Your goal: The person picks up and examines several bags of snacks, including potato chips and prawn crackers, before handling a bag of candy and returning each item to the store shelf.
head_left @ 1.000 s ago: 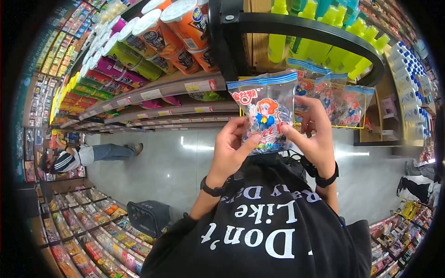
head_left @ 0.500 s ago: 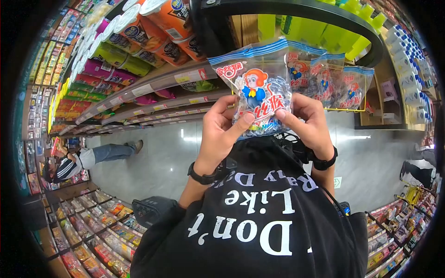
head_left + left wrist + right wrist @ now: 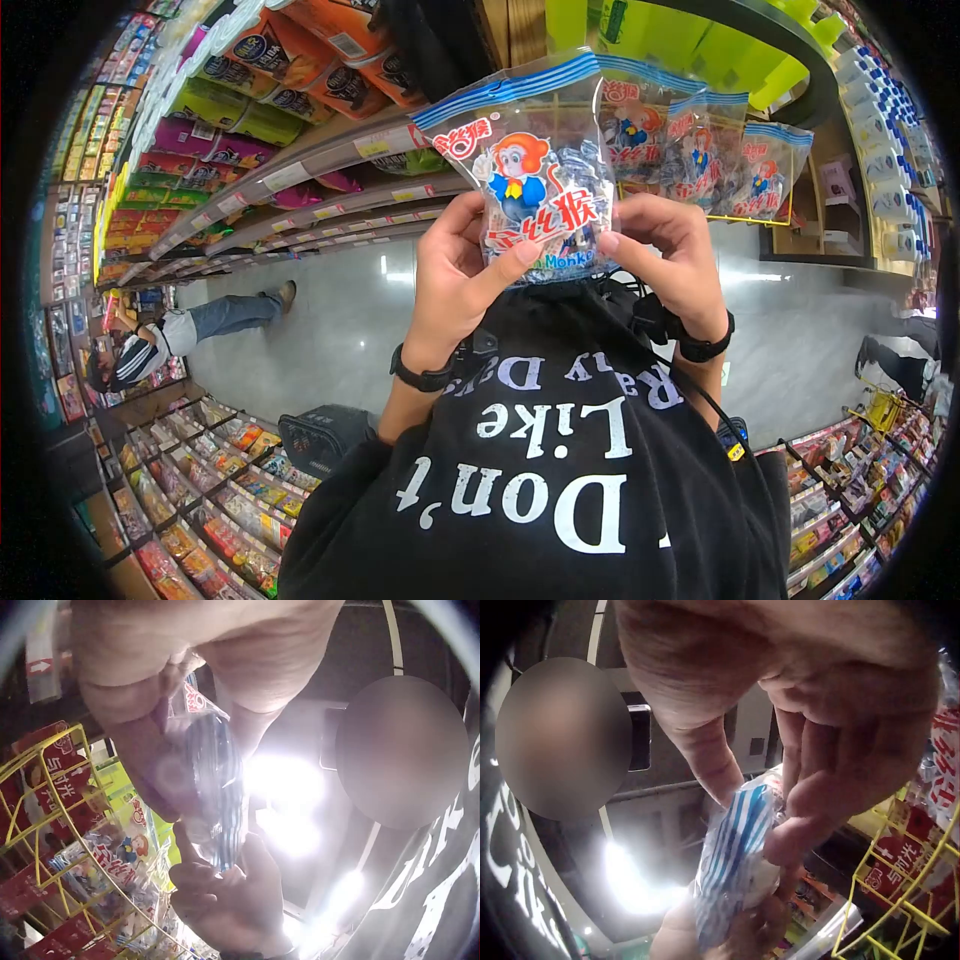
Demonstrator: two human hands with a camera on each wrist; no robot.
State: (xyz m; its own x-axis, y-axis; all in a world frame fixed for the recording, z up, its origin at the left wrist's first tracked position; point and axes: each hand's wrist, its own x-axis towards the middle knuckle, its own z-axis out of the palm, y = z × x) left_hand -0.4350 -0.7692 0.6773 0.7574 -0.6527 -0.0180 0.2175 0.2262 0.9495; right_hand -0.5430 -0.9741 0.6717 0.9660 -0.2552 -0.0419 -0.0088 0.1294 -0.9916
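A clear plastic bag of wrapped sweets (image 3: pixel 540 195) is held up in front of the chest, its blue-striped top edge tilted up and away. It carries a cartoon monkey and red lettering. My left hand (image 3: pixel 455 275) pinches the lower left side, thumb on the front and fingers behind. On the lower right side my right hand (image 3: pixel 670 260) grips the same way. The bag's striped bottom end (image 3: pixel 735 855) shows between both hands in the right wrist view. Beyond the right hand, several similar bags (image 3: pixel 765 180) stand in a yellow wire basket (image 3: pixel 64 817).
Shelves with orange snack canisters (image 3: pixel 355 85) rise at the front left. Yellow-green bottles (image 3: pixel 680 45) stand behind the wire basket, near a curved black rail (image 3: pixel 805 75). A dark shopping basket (image 3: pixel 325 440) sits on the floor; another person (image 3: pixel 190 335) is at the far left.
Both hands have brought the bag leftward and up in the head view, away from the similar bags, and tilted it. The view has shifted closer to the shelf. The grip looks the same.
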